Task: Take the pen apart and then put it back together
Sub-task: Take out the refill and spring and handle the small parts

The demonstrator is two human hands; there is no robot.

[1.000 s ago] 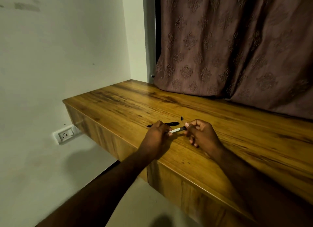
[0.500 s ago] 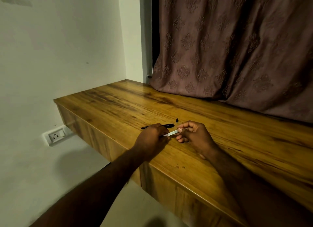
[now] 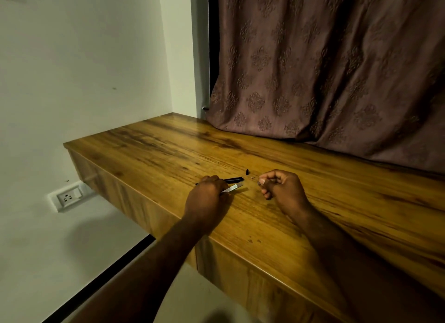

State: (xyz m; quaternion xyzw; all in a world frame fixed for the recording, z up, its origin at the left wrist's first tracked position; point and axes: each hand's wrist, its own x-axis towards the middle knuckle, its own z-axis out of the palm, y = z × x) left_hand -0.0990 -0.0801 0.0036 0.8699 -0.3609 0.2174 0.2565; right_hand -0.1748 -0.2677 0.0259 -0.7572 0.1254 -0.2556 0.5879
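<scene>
Silver pen barrel (image 3: 235, 188) juts from left fingers (image 3: 218, 181).

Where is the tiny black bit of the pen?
In the head view, the tiny black bit lies on the wooden table, just beyond the black pen barrel, between the left hand and the right hand.

Dim, yellowish light — a soft shadow falls on the wall (image 3: 91, 238) (frame edges bow, wide lens).
</scene>
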